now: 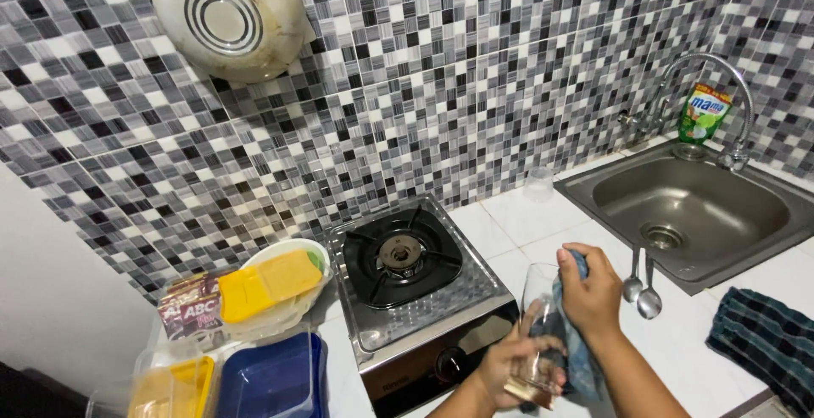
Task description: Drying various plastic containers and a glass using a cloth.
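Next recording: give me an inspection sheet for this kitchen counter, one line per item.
Surface: white tiled counter, partly bare.
Job's things: clear drinking glass, blue cloth pressed against it.
Clutter: single-burner gas stove, two spoons, stacked plastic containers, yellow lids in a white bowl, sachets, small clear glass, checked towel.
Grips: left hand holds the glass at its base; right hand holds the cloth at the rim.
Cables: nothing seen.
Surroundings: mosaic tile wall, steel sink with tap, green pouch, round white plate on the wall.
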